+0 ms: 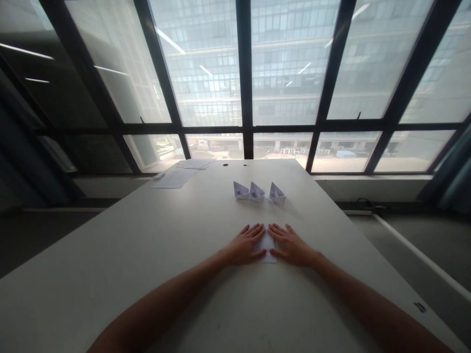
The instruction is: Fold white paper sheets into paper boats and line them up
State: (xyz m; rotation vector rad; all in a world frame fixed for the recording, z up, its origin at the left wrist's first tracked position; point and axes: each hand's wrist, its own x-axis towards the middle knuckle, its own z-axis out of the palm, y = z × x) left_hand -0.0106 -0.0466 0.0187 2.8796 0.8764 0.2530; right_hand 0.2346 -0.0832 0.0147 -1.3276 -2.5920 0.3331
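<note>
A small piece of white paper [268, 243] lies flat on the white table [176, 260], partly covered by both hands. My left hand [247, 244] rests palm down on its left side, fingers stretched out. On its right side lies my right hand [289, 245], also flat with fingers spread. A narrow strip of the paper shows between the hands, and its lower edge pokes out below the thumbs. Beyond the fingertips stand three folded paper boats: a left one [241, 191], a middle one [256, 192] close beside it, and a right one [277, 193] set apart.
Loose sheets of paper [172, 178] lie at the table's far left. Two small dark spots mark its far end. Tall windows [209, 63] with dark frames rise behind the table. Near the right edge is a small dark mark [420, 307]. Curtains [25, 152] hang at both sides.
</note>
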